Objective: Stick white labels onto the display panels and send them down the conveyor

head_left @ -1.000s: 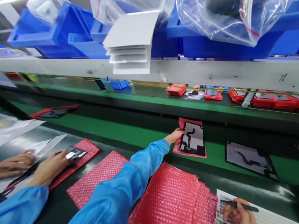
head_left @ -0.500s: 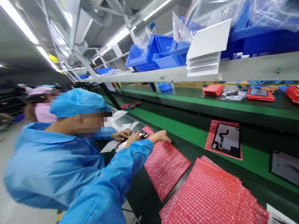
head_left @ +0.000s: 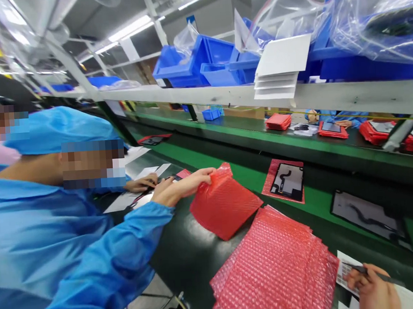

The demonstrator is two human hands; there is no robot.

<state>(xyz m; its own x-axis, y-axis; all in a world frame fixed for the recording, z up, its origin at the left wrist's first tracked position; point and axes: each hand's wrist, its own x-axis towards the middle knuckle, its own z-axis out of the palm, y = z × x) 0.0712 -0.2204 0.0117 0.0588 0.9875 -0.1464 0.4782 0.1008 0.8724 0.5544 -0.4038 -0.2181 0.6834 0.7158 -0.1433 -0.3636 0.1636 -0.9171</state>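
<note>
My left hand (head_left: 190,181), its arm stretched out in a blue sleeve, pinches the top corner of a red bubble-wrap bag (head_left: 223,207). The bag is partly lifted and bent beneath the fingers. At the lower right, my right hand (head_left: 375,288) is closed around slim dark tweezers (head_left: 362,270), above a white printed sheet (head_left: 344,269). Between my hands lies a fanned stack of red bubble-wrap bags (head_left: 272,262). Beyond the stack, a flat screen panel with a black flex cable (head_left: 288,182) rests on a red bag, and another panel (head_left: 367,214) lies to its right.
A co-worker in a blue cap (head_left: 65,128) sits close on the left, their hands (head_left: 143,182) over small parts and papers. A shelf (head_left: 224,96) with blue bins (head_left: 218,60) and hanging white cards (head_left: 281,59) runs above. Across the bench are red stacks (head_left: 277,121) and another person's hand (head_left: 344,123).
My left hand has picked up the near corner area of the red bag and raised it, pulling it slightly left. My right hand with the tweezers has come into view. The view has shifted right.
</note>
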